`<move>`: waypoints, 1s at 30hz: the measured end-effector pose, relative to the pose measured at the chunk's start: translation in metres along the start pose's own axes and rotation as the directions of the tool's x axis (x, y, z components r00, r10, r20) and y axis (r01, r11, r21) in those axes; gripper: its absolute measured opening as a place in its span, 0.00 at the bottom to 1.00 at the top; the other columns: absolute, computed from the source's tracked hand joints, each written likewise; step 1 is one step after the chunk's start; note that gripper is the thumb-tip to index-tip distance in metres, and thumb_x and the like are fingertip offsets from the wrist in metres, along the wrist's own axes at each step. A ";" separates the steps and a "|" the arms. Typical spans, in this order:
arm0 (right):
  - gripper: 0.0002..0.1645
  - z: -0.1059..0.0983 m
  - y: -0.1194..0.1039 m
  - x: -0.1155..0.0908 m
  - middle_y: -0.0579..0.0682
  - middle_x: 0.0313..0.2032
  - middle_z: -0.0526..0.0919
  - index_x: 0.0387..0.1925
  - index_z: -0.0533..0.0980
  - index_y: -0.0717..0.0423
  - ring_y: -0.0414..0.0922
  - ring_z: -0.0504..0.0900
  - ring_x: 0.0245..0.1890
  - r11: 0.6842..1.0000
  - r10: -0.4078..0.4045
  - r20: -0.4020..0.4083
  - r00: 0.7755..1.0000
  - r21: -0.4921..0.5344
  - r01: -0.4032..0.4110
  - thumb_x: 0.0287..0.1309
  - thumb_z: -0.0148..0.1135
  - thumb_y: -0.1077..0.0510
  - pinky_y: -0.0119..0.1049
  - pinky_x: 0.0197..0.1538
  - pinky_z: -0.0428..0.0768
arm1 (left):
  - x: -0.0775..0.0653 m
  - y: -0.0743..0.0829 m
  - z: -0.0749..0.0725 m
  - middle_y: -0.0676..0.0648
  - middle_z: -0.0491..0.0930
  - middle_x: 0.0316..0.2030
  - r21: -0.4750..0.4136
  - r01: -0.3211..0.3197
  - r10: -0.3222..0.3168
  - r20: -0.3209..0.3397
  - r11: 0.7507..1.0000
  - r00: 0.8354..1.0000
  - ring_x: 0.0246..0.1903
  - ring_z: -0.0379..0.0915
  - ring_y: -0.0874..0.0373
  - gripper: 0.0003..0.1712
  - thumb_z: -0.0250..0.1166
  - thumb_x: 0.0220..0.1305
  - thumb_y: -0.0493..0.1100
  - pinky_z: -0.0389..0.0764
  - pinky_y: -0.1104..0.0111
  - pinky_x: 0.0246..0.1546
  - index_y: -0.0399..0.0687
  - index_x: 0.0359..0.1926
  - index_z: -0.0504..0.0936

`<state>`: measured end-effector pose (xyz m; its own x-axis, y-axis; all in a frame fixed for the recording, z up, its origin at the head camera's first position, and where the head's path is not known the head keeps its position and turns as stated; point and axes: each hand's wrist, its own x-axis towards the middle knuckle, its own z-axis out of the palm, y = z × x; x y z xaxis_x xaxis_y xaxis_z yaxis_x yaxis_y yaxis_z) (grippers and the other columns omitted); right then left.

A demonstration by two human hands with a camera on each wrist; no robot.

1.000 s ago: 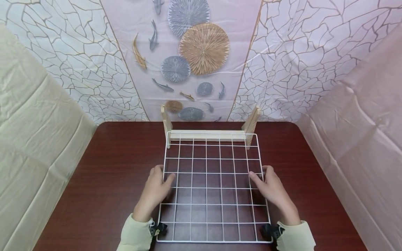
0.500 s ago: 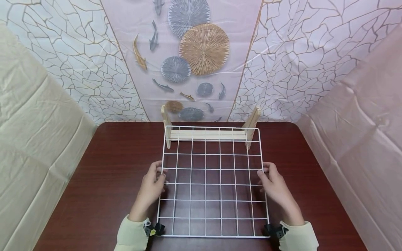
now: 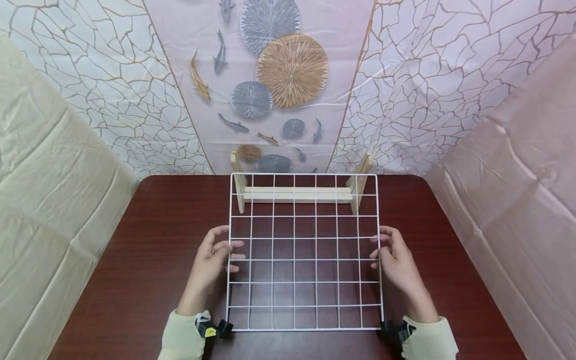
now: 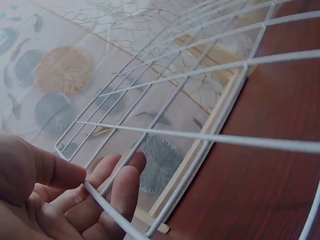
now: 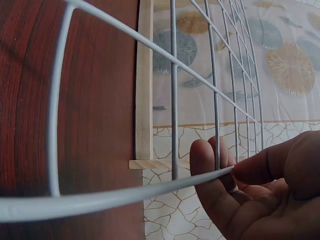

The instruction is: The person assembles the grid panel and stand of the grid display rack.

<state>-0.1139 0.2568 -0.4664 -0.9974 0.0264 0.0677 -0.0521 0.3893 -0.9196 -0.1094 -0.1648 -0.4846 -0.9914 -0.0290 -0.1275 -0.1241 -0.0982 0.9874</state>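
Observation:
A white wire grid panel (image 3: 294, 238) fills the middle of the head view, tilted with its far edge raised. My left hand (image 3: 208, 262) pinches its left side wire between thumb and fingers, several fingers reaching behind the wires. On the opposite side wire, my right hand (image 3: 400, 262) holds on in the same manner. In the left wrist view, the thumb of the left hand (image 4: 65, 195) presses the edge wire. The right wrist view has the right hand (image 5: 265, 190) with fingertips behind the edge wire. Beyond the panel stands a wooden stand (image 3: 283, 197), partly seen through the wires.
The dark red-brown table (image 3: 148, 260) extends on both sides of the panel. A patterned cloth (image 3: 292, 70) hangs behind it, and beige cloth walls (image 3: 58, 200) flank it. Black wrist straps (image 3: 396, 331) sit near the panel's front corners.
The panel's far edge has risen and now overlaps more of the stand, while its near edge has shifted away from me. Both hands have turned, and more fingers show behind the side wires.

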 end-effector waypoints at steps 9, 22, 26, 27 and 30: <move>0.35 0.000 0.003 0.002 0.75 0.53 0.76 0.74 0.62 0.71 0.44 0.84 0.31 0.998 -0.030 -0.013 0.999 0.048 0.030 0.67 0.39 0.80 0.39 0.30 0.88 | 0.004 0.002 -0.003 0.31 0.83 0.58 -0.043 0.054 -0.053 0.038 0.998 0.998 0.38 0.90 0.48 0.22 0.51 0.82 0.33 0.90 0.57 0.34 0.36 0.73 0.65; 0.34 0.004 0.004 0.002 0.69 0.52 0.79 0.73 0.65 0.67 0.43 0.85 0.31 0.994 -0.085 -0.048 0.995 0.067 0.088 0.67 0.41 0.80 0.39 0.30 0.88 | 0.007 0.004 0.002 0.40 0.90 0.45 -0.174 0.113 -0.110 0.027 0.978 0.994 0.43 0.89 0.39 0.13 0.48 0.86 0.41 0.89 0.48 0.41 0.42 0.58 0.76; 0.34 0.003 0.001 0.001 0.69 0.52 0.79 0.74 0.65 0.67 0.41 0.84 0.30 0.993 -0.092 -0.047 0.995 0.073 0.095 0.68 0.41 0.80 0.40 0.31 0.88 | 0.006 0.007 0.004 0.38 0.90 0.45 -0.200 0.112 -0.108 0.034 0.973 0.994 0.43 0.88 0.36 0.12 0.46 0.87 0.43 0.89 0.48 0.40 0.46 0.54 0.76; 0.34 0.003 0.001 0.001 0.69 0.52 0.79 0.74 0.64 0.67 0.40 0.84 0.30 0.993 -0.092 -0.048 0.995 0.073 0.095 0.67 0.42 0.80 0.41 0.31 0.88 | 0.006 0.007 0.004 0.38 0.89 0.45 -0.202 0.109 -0.105 0.031 0.973 0.994 0.43 0.88 0.36 0.12 0.46 0.87 0.43 0.89 0.48 0.40 0.47 0.54 0.75; 0.34 0.003 0.000 0.001 0.69 0.52 0.78 0.74 0.64 0.67 0.41 0.84 0.31 0.993 -0.089 -0.056 0.994 0.077 0.093 0.67 0.41 0.80 0.41 0.31 0.88 | 0.005 0.008 0.007 0.38 0.89 0.44 -0.211 0.086 -0.083 0.022 0.974 0.996 0.41 0.89 0.38 0.11 0.46 0.87 0.45 0.90 0.50 0.39 0.47 0.54 0.74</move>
<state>-0.1149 0.2540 -0.4672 -0.9844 0.0435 0.1708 -0.1484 0.3176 -0.9365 -0.1158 -0.1583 -0.4765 -0.9783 0.0008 -0.2070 -0.1972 -0.3081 0.9307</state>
